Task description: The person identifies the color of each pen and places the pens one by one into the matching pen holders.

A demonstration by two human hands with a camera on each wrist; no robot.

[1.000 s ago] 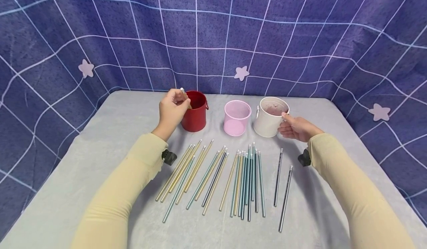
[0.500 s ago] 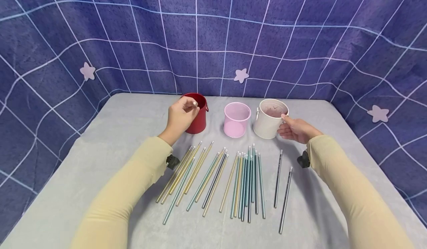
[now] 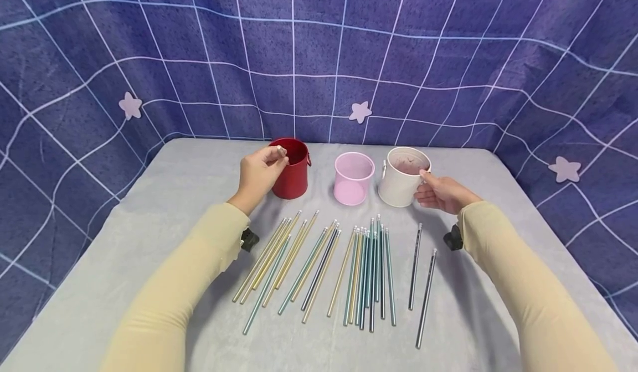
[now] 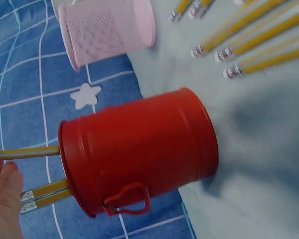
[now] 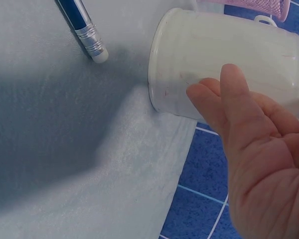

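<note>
My left hand (image 3: 259, 174) is at the left rim of the red bucket (image 3: 294, 178), pinching a yellow pencil (image 4: 27, 153) whose far part is inside the bucket. Two more yellow pencils (image 4: 47, 195) stick out of the bucket's mouth, eraser ends outward, in the left wrist view. At the right, my right hand (image 3: 443, 192) holds the white bucket (image 3: 399, 186) by its side, thumb at the rim. Its fingers (image 5: 234, 89) lie along the outer wall; the thumb's tip is out of the right wrist view. Rows of gold, teal and dark blue pencils (image 3: 369, 275) lie before the buckets.
A pink mesh cup (image 3: 352, 184) stands between the two buckets. Two dark pencils (image 3: 426, 300) lie apart at the right. Grey cloth covers the table (image 3: 164, 195), and a blue gridded curtain (image 3: 319, 51) hangs behind and at both sides.
My left hand moved right over the red bucket, then slightly back left; its pencil has sunk lower into the bucket. My right hand has stayed at the white bucket.
</note>
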